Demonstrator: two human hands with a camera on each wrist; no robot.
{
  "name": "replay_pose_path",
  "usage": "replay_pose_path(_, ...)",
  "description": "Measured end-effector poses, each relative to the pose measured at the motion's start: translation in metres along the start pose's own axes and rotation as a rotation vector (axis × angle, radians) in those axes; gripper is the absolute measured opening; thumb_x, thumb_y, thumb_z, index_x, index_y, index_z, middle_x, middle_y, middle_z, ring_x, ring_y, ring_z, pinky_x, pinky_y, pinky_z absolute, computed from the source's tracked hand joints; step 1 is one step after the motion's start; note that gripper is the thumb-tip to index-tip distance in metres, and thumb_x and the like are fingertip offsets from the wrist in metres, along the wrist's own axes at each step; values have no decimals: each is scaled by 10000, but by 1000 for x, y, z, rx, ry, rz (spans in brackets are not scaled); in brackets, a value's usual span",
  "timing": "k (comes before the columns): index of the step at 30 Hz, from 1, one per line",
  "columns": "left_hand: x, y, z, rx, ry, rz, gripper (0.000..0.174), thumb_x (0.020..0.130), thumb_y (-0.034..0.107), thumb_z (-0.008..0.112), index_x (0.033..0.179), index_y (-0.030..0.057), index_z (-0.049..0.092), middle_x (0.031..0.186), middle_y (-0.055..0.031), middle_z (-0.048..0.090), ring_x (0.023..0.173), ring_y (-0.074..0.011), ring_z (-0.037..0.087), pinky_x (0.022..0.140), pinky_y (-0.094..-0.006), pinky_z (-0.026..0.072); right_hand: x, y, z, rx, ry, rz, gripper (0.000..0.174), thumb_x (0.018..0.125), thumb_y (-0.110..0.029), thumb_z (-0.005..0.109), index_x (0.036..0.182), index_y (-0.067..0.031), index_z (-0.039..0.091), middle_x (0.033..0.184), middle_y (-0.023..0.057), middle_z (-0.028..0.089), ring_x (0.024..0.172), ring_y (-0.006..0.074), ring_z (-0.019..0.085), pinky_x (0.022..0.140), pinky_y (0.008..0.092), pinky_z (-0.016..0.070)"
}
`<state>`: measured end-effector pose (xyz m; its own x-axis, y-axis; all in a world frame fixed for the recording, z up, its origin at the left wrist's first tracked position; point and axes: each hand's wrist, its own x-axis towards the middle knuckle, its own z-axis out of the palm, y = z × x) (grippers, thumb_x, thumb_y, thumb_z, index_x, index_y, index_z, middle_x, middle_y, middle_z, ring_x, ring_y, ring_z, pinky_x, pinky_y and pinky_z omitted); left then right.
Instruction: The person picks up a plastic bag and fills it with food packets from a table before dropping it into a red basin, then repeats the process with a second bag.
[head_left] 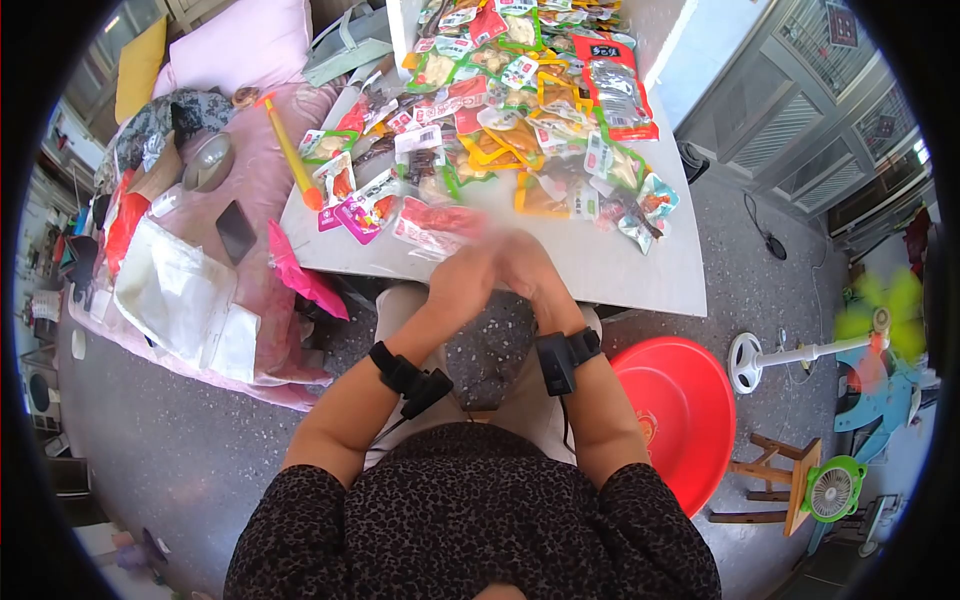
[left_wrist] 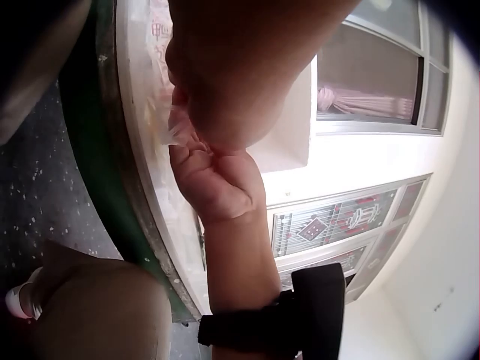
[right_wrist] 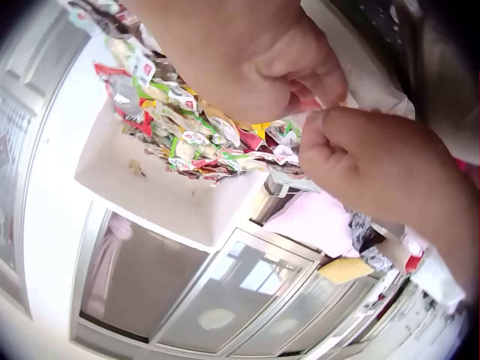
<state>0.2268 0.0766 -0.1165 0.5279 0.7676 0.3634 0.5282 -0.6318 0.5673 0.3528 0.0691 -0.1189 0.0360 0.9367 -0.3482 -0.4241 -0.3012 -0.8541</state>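
Over the near edge of the table, my left hand point(head_left: 465, 283) and right hand point(head_left: 526, 268) meet, fingertips together. Their fingers curl and pinch a thin, pale plastic packet point(left_wrist: 177, 135) between them, mostly hidden by the hands. In the right wrist view, the left hand point(right_wrist: 375, 150) shows a folded fist with thumb on top, against the fingers of the right hand point(right_wrist: 262, 75). A clear packet with red contents point(head_left: 438, 226) lies just beyond the left hand, blurred at its right end. Many sealed snack packets point(head_left: 500, 130) are heaped farther back.
A large red-and-silver bag point(head_left: 615, 88) lies at the heap's right. Left of the white table point(head_left: 660, 270) is a pink-covered bed point(head_left: 270, 180) with a phone point(head_left: 236, 232). A red basin point(head_left: 690, 410), a fan and a wooden stool stand on the right.
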Motion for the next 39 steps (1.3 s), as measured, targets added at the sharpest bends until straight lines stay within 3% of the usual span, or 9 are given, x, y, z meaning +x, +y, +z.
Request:
replay_pose_path(4, -1, -19, 11, 22, -19, 14, 207, 711, 124, 436, 900, 57, 485, 776, -135, 527, 740, -314, 507, 622, -416, 407, 7, 8, -7, 95, -30, -41, 172, 737, -29, 457, 909, -18, 454, 758, 67, 504, 674, 178, 539, 582, 274, 450)
replay_pose_path(7, -1, -29, 19, 6, 21, 16, 69, 706, 102, 450, 738, 41, 455, 714, -137, 508, 687, -313, 507, 578, -408, 407, 3, 8, -16, 48, 102, -52, 175, 744, -57, 489, 916, -40, 458, 787, 58, 518, 703, 177, 548, 602, 284, 444)
replay_pose_path(14, -1, -35, 20, -78, -9, -26, 163, 712, 173, 509, 785, 30, 486, 685, -123, 503, 645, -274, 512, 562, -355, 401, 1, -10, -52, -36, 311, -174, 184, 752, -92, 511, 924, -46, 466, 807, 38, 529, 714, 151, 546, 599, 269, 437)
replay_pose_path(19, 64, -48, -11, -373, -113, -226, 156, 737, 169, 481, 762, 15, 490, 678, -133, 509, 619, -253, 514, 548, -333, 392, 7, 13, -78, -196, 397, -317, 168, 767, -71, 488, 925, -22, 462, 796, 45, 523, 704, 129, 542, 554, 225, 428)
replay_pose_path(21, 100, -77, 3, -280, 87, -134, 129, 731, 141, 470, 741, 16, 501, 660, -102, 521, 601, -210, 521, 544, -323, 393, 11, 18, -81, -166, 402, -357, 162, 771, -64, 482, 922, -9, 460, 790, 51, 522, 695, 119, 535, 539, 211, 424)
replay_pose_path(23, 134, -91, -3, -419, -102, -255, 122, 739, 132, 462, 782, 31, 514, 657, -55, 529, 582, -154, 516, 532, -298, 398, 9, 17, -80, -57, 431, -360, 157, 775, -59, 480, 917, 1, 459, 783, 57, 522, 681, 109, 525, 528, 202, 421)
replay_pose_path(27, 182, -119, 9, -705, -73, -612, 208, 773, 145, 445, 970, 93, 485, 666, -25, 509, 552, -119, 492, 521, -227, 407, 11, 23, -83, -145, 392, -379, 148, 780, -56, 473, 917, -2, 459, 778, 58, 528, 656, 106, 511, 542, 213, 424)
replay_pose_path(31, 206, -117, 20, -956, 108, -783, 204, 760, 119, 447, 958, 89, 486, 654, -23, 498, 535, -115, 483, 476, -240, 397, 7, 17, -80, -159, 400, -366, 140, 785, -55, 467, 915, -4, 461, 780, 54, 526, 665, 108, 510, 554, 214, 429)
replay_pose_path(39, 223, -115, 21, -583, 133, -557, 197, 671, 90, 509, 868, 75, 511, 602, -23, 478, 513, -121, 466, 400, -253, 355, 6, 17, -78, -124, 402, -352, 137, 785, -59, 475, 912, -9, 468, 804, 43, 516, 717, 105, 520, 569, 212, 440)
